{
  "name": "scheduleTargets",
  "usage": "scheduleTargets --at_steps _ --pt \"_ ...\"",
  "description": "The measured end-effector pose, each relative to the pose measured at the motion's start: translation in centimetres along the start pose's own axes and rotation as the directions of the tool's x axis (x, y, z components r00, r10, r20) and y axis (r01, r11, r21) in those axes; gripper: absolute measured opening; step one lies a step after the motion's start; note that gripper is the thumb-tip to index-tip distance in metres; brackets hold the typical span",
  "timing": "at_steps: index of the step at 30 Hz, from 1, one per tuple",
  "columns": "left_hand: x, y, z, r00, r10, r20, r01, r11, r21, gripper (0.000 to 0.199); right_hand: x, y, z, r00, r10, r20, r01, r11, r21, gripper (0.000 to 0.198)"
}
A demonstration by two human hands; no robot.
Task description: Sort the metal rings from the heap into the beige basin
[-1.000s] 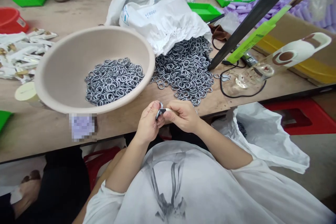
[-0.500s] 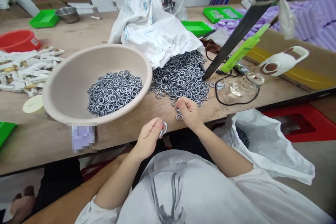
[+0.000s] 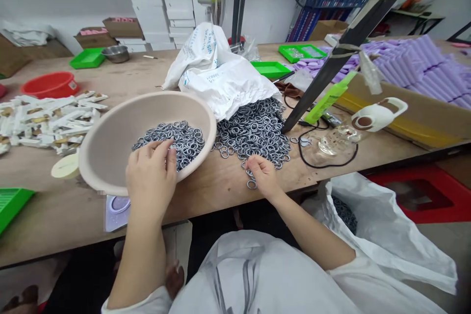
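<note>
My left hand (image 3: 152,169) is over the near rim of a beige basin (image 3: 106,142). Its fingers are curved, with the thumb apart from them, and no ring shows between them. Grey metal rings (image 3: 187,140) lie heaped inside the basin. At the front edge of a second heap of metal rings (image 3: 257,127) on the table, my right hand (image 3: 263,174) is closed in a pinch, and what sits between its fingertips is hidden. One loose ring (image 3: 251,184) lies just below those fingers. The heap spreads from the mouth of a white sack (image 3: 231,83).
A slanted dark post (image 3: 316,73) rises beside the ring heap. Right of it stand a bottle with a white lid (image 3: 379,115) and a black cable (image 3: 331,166). White strips (image 3: 55,117) are piled left of the basin. An open white bag (image 3: 386,225) hangs below the table edge.
My left hand has moved left from the table edge to the basin, and the ring it held is no longer visible in it. My right hand stays at the heap; the view has tilted up.
</note>
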State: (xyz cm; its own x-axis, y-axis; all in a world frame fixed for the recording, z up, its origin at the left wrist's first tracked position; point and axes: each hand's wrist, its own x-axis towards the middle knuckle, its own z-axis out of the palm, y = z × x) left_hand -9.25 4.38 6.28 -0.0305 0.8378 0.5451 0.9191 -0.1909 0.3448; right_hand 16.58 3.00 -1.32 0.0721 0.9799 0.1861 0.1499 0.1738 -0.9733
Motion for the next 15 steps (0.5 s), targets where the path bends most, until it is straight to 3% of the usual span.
scheduleTargets --at_steps 3,5,8,9,10,12,13,14,15 --pt "-0.5 0.0 0.5 0.993 0.096 -0.067 -0.098 0.995 -0.034 0.028 0.0 0.0 0.0 1.000 0.004 -0.002 -0.004 1.000 -0.005 0.054" --pt "-2.3 0.2 0.9 0.970 0.155 -0.188 -0.179 0.977 -0.116 0.025 0.0 -0.1 0.0 1.000 0.003 -0.018 -0.003 1.000 -0.003 0.055" --pt "-7.8 0.4 2.9 0.895 0.212 -0.393 -0.332 0.905 -0.267 0.031 0.0 -0.4 -0.2 0.999 -0.005 -0.047 0.005 1.000 -0.001 0.054" --pt "-10.2 0.3 4.0 0.886 0.260 -0.384 -0.395 0.856 -0.332 0.032 0.0 -0.5 -0.4 0.998 -0.011 -0.059 0.011 1.000 -0.001 0.054" --pt "-12.7 0.1 5.2 0.896 0.312 -0.316 -0.425 0.809 -0.406 0.030 0.0 -0.5 -0.6 0.997 -0.018 -0.073 0.018 1.000 0.003 0.053" --pt "-17.4 -0.8 7.8 0.914 0.406 0.026 -0.327 0.770 -0.548 0.024 -0.2 -0.6 -1.2 0.994 -0.025 -0.104 0.027 0.999 0.025 0.052" --pt "-19.4 -1.6 8.9 0.866 0.442 0.234 -0.239 0.777 -0.582 0.023 -0.2 -0.5 -1.6 0.993 -0.023 -0.118 0.028 0.999 0.038 0.052" --pt "-21.2 -2.7 9.7 0.818 0.391 0.422 -0.108 0.825 -0.555 0.025 -0.4 -0.4 -1.9 0.991 -0.020 -0.131 0.026 0.999 0.047 0.052" --pt "-22.6 -3.8 10.2 0.773 0.249 0.584 0.052 0.892 -0.449 0.028 -0.5 -0.2 -2.3 0.990 -0.015 -0.141 0.022 0.998 0.052 0.052"
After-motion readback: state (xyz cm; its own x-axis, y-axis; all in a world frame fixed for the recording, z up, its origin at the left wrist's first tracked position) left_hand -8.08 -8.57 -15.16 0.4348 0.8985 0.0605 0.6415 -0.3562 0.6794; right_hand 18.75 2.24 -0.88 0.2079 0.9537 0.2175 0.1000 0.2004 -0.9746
